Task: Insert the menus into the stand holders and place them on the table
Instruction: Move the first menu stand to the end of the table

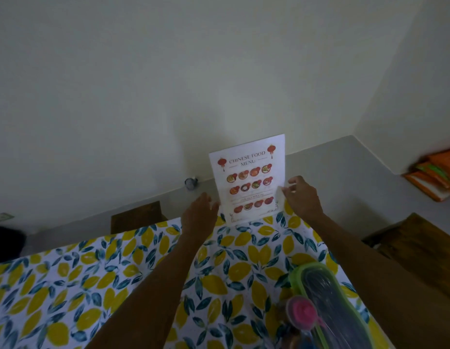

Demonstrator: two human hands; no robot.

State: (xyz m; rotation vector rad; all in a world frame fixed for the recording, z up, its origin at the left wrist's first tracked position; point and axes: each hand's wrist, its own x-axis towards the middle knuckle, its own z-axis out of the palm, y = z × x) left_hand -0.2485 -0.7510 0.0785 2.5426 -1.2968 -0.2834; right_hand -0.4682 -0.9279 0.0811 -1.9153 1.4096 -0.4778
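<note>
While the Chinese food menu [247, 176] stands upright in its clear stand holder [251, 212] at the far edge of the table [98, 268], the placing step looks nearly done; left hand [197, 216] spread loose, just beside the holder; right hand [303, 196] pinching its right edge; next: square it, let go; green-rimmed container [329, 298] near right, contents unclear.
</note>
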